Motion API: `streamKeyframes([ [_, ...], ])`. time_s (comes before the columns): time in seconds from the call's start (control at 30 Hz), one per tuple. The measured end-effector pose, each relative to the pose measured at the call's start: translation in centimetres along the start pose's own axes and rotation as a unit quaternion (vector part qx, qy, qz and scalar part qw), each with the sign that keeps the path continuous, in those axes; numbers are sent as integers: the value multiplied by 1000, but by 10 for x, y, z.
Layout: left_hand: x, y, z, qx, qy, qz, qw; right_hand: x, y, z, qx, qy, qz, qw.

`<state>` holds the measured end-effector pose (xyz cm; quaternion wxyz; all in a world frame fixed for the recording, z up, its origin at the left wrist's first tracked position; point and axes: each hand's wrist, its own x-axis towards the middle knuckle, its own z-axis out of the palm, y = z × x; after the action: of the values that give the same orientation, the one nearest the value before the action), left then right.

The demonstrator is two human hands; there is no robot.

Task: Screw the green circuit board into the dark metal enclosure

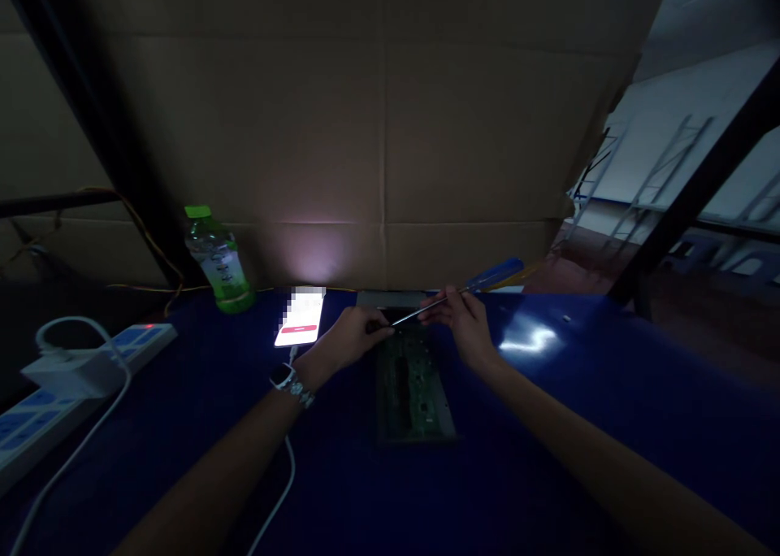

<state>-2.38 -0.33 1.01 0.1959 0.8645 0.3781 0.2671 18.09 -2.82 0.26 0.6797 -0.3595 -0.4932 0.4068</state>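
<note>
A screwdriver with a blue handle [495, 274] and a long metal shaft slants across the middle of the view. My right hand [466, 328] is closed around its shaft, just below the handle. The tip points left and down to the fingertips of my left hand [357, 334], which are pinched together. Whatever is between those fingertips is too small and dark to make out. Under both hands lies an open device with a green circuit board [420, 389], flat on the blue table [548, 442]. My left hand covers part of its far left corner.
Left of my hands are a lit phone [301, 319] on a white cable [291, 466] and a green-capped bottle [220, 267]. A white power strip [146, 340] with a plug lies at the far left. Cardboard [305, 133] stands along the back edge, between dark metal posts.
</note>
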Motion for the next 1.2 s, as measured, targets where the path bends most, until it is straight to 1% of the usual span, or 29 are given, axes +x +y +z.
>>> streamKeyframes([
  [0.2,2,-1,-1,-40,-9,-13,999,2,-5,-2,-12,23,-6,1000],
  [0.3,2,1,-2,-57,-14,-18,998,1,-7,0,-14,18,-6,1000],
  [0.43,1,3,-3,-48,-18,-20,998,-2,-8,3,-22,11,-7,1000],
  [0.67,1,3,-4,-37,-10,-20,999,-3,-9,3,-32,22,-21,999],
  [0.87,1,0,-1,-61,-8,-11,998,-3,-8,3,-28,16,-19,999],
  [0.97,1,-1,-1,-47,2,-8,999,-4,-8,4,-24,15,-16,999],
  [1.2,1,0,-2,-13,5,-6,1000,-4,-7,4,-31,10,-19,999],
])
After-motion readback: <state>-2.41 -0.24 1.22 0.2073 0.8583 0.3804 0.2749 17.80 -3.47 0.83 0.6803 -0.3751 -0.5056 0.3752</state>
